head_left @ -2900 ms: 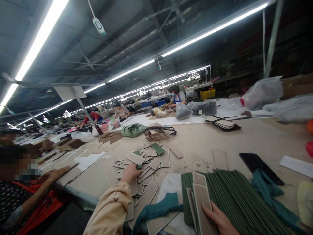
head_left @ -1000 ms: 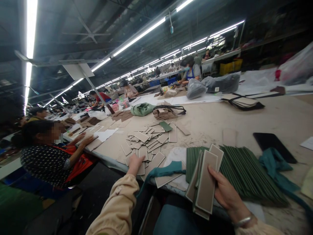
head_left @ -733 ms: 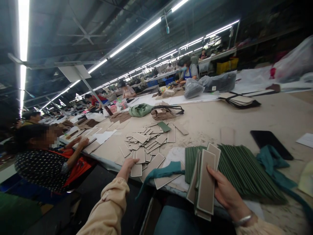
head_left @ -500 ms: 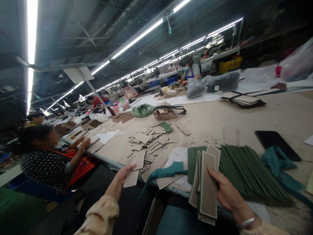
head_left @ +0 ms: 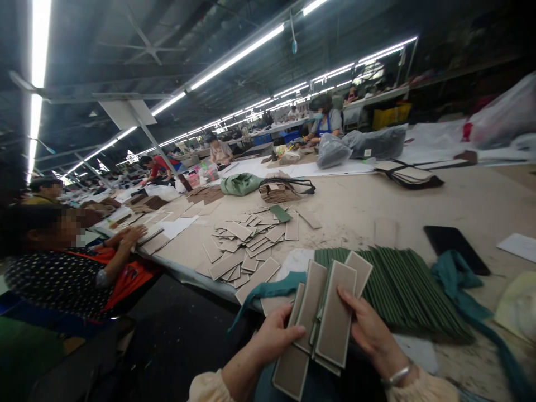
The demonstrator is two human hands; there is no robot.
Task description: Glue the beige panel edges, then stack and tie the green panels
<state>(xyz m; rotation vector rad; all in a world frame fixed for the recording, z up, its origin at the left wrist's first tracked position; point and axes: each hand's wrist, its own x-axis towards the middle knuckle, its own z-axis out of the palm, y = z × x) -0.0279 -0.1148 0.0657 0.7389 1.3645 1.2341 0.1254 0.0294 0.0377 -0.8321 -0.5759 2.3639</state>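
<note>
My right hand (head_left: 368, 324) grips a fanned bunch of taupe rectangular panels (head_left: 336, 312) with pale edges, thumb on the front one. Green shows at some edges of the bunch. My left hand (head_left: 276, 335) is closed on a few similar panels (head_left: 292, 371), held against the left side of that bunch. Both hands are over the table's near edge. A loose pile of such panels (head_left: 255, 237) lies on the table beyond my left hand. Behind my right hand stands a long row of green folded pieces (head_left: 414, 290). A teal cloth strip (head_left: 272, 283) lies near my left hand.
A black phone-like slab (head_left: 456, 248) and another teal strip (head_left: 460, 279) lie at right. Farther back are a green bag (head_left: 240, 184), a strapped brown bundle (head_left: 278, 191) and grey plastic-wrapped goods (head_left: 377, 139). A co-worker (head_left: 62, 268) in a dotted top handles pieces at left.
My left hand has moved right from the loose pile, bringing panels against the bunch in my right hand. The camera view has shifted slightly.
</note>
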